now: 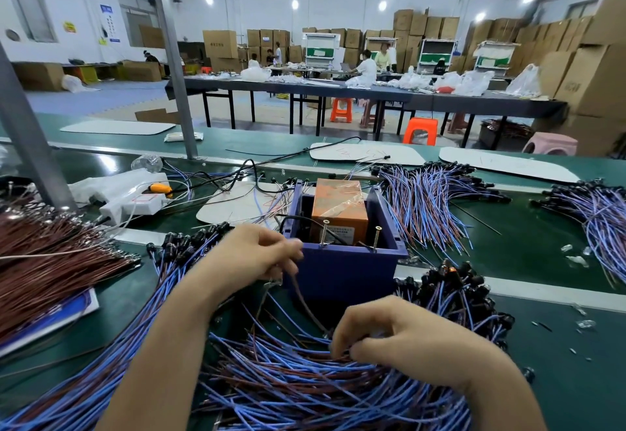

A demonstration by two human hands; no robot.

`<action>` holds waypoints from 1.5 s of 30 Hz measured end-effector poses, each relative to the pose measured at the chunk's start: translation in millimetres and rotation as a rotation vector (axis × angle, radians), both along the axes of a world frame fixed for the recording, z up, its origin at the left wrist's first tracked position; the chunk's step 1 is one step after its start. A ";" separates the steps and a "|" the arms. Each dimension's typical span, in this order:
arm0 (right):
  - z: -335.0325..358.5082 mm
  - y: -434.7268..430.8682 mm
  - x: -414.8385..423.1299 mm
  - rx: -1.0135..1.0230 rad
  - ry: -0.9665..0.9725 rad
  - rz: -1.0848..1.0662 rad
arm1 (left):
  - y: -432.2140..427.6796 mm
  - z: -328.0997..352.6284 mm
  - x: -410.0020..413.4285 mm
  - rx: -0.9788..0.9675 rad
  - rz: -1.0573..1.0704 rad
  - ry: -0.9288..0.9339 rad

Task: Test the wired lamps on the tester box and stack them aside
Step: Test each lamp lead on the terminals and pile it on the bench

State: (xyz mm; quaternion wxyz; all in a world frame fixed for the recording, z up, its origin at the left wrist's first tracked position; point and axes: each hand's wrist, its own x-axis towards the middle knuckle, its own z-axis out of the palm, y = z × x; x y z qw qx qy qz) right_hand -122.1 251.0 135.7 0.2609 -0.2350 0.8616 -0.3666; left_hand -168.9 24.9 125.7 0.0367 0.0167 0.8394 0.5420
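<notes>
The left hand (250, 254), wrist bent inward, sits at 9 o'clock of the blue tester box (342, 271), fingers pinching a brown wire (304, 299). At the box's 6 o'clock, the right hand (399, 332) arches palm-down, fingers curled and pinching strands of the wired lamps (288, 379) heaped on the counter (525, 244).

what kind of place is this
Most likely a factory assembly hall: heaps of blue and brown wired lamps on a green conveyor belt, a blue plastic tester box, and stacked brown cardboard cartons behind.

Blue tester box (342, 271) apparently matt plastic
</notes>
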 end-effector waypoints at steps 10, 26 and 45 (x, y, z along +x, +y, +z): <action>-3.6 -13.3 -2.1 -0.044 -0.051 0.074 | -49.5 -33.1 -18.4 -0.593 0.497 0.005; -8.4 -11.2 -5.9 -0.498 0.152 -0.216 | 30.1 21.0 18.3 0.176 0.052 0.303; -0.7 39.0 -15.1 -1.541 0.081 -1.287 | -2.1 11.0 11.8 -0.101 -0.234 -0.010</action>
